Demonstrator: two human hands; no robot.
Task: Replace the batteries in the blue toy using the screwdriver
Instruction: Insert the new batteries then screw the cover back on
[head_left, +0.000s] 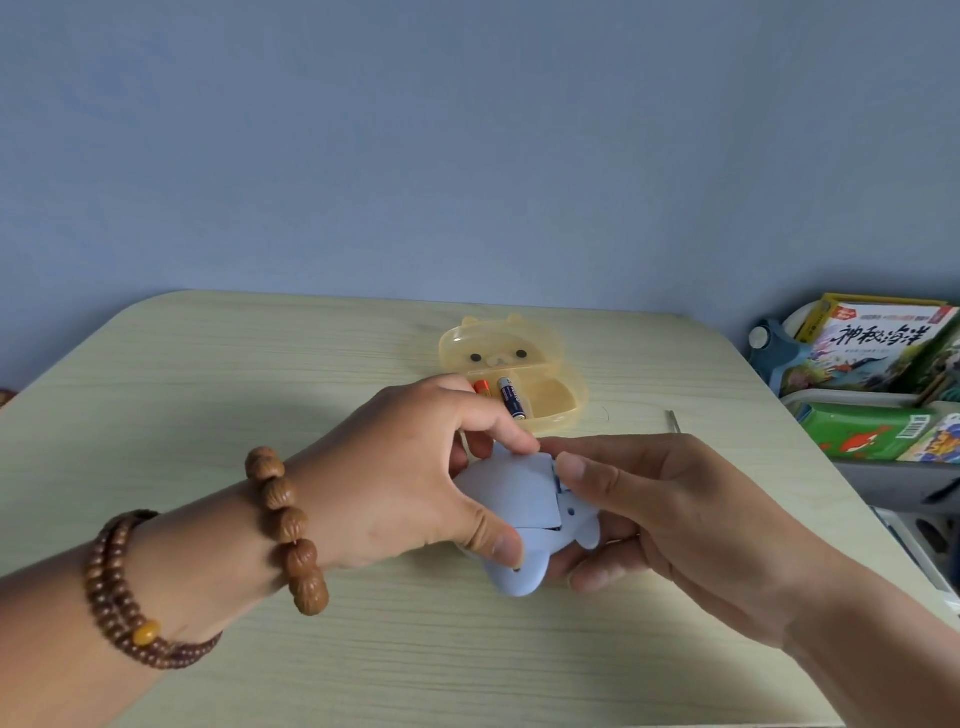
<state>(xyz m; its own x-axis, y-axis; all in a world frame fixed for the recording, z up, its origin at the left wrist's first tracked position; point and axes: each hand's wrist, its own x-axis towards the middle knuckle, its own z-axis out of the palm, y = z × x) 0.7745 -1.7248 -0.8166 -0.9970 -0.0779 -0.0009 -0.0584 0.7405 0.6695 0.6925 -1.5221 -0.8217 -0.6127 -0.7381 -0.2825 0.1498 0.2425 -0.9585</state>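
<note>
A pale blue toy (524, 504) lies underside up between both hands, just above the wooden table (260, 395). My left hand (410, 467) grips its left side, thumb at the near edge and fingers over the far edge. My right hand (670, 514) holds the toy's right end, with the thumb pressing beside the flat battery cover (527, 493). Behind the hands stands an open yellow bear-faced box (524, 343) holding an orange battery (483, 387) and a dark blue battery (511, 397). A thin metal tip of the screwdriver (674, 420) shows beyond my right hand.
Right of the table stands a grey rack (857, 400) with colourful books (878, 343). A blue-grey wall rises behind the table. The table's right edge runs close by my right forearm. Beaded bracelets sit on my left wrist.
</note>
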